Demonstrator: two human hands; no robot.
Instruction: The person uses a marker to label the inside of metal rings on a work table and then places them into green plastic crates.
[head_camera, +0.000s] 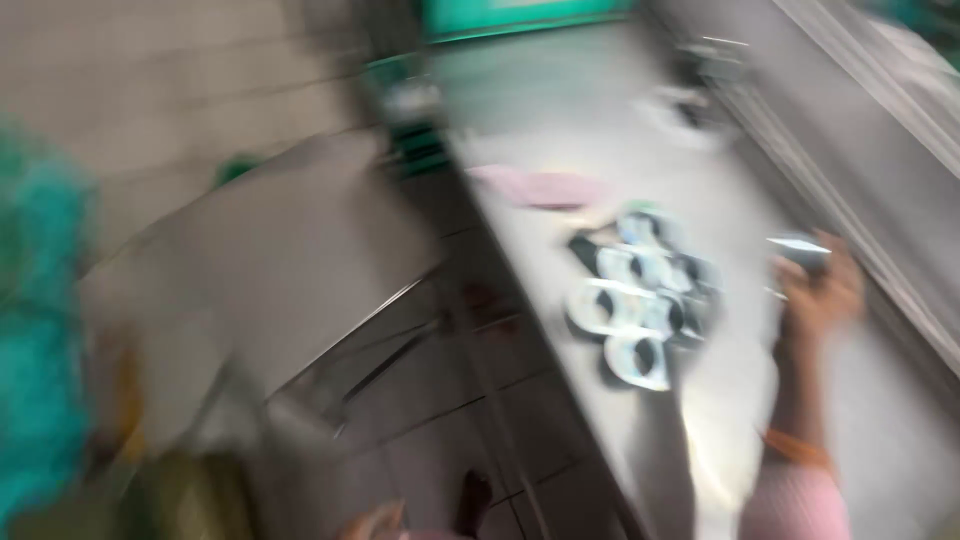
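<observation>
The right hand (818, 290) grips a small shiny object (800, 250), perhaps a metal cup, above the steel counter (560, 110). At its nine o'clock sits a cluster of small round bowls (640, 300), white-rimmed and seemingly dark inside; whether they are filled or how many remain to be handled cannot be judged. The left hand (372, 522) is cut off at the bottom edge, its grip unreadable. Motion blur smears everything, including a pink cloth (545, 187) at twelve o'clock.
</observation>
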